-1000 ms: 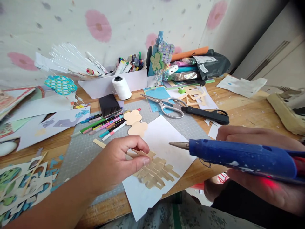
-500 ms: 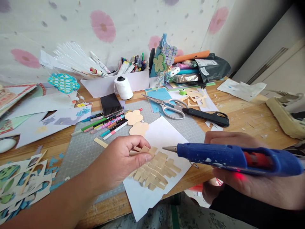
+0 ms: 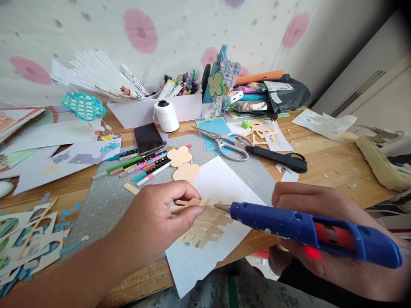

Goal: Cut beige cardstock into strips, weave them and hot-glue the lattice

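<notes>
Between thumb and fingers, my left hand [image 3: 163, 214] pinches the edge of a woven piece of tan paper strips [image 3: 205, 226]. The piece is tilted over a white sheet of paper [image 3: 192, 273], and my fingers hide its left part. My right hand [image 3: 324, 252] is wrapped round a blue glue gun [image 3: 272, 220] with a red light glowing near its grip. The gun's metal nozzle points left, close to the woven piece's upper edge near my left fingertips; whether it touches cannot be made out. Two tan cloud-shaped cutouts [image 3: 186, 173] lie just behind my left hand.
Scissors [image 3: 221, 143] and a black-handled cutter [image 3: 278, 158] lie behind the sheet. Several pens [image 3: 144, 164], a phone [image 3: 149, 139] and a white thread spool [image 3: 166, 116] stand left of them. Paper scraps [image 3: 35, 239] cover the left front, and a beige power strip [image 3: 379, 160] sits at right.
The glue gun has moved left and its back end has dropped, bringing the nozzle nearer my left fingertips. The woven piece has tilted in my left hand.
</notes>
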`<state>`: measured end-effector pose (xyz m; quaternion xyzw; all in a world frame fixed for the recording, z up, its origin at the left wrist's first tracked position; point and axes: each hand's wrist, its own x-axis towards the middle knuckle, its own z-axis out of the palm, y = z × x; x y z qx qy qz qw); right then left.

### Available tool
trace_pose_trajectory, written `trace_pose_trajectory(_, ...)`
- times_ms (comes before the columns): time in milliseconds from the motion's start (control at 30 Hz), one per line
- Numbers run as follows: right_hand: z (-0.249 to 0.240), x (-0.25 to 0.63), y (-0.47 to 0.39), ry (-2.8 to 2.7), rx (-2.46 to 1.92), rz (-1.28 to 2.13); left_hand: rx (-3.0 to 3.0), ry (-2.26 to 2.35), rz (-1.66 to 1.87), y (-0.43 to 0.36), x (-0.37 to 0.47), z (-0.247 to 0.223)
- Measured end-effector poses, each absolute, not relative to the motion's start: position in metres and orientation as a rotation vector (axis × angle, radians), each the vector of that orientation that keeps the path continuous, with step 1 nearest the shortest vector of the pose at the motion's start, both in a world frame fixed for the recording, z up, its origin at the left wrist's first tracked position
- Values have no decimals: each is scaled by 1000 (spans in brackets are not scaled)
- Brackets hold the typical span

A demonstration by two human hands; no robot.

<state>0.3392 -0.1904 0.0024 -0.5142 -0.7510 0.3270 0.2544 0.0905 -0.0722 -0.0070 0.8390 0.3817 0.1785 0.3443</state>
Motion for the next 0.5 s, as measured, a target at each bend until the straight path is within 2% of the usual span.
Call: trace_pose_trajectory(500, 6, 333, -193, -2235, -1501, 743, 2498, 863, 705, -79, 86, -7)
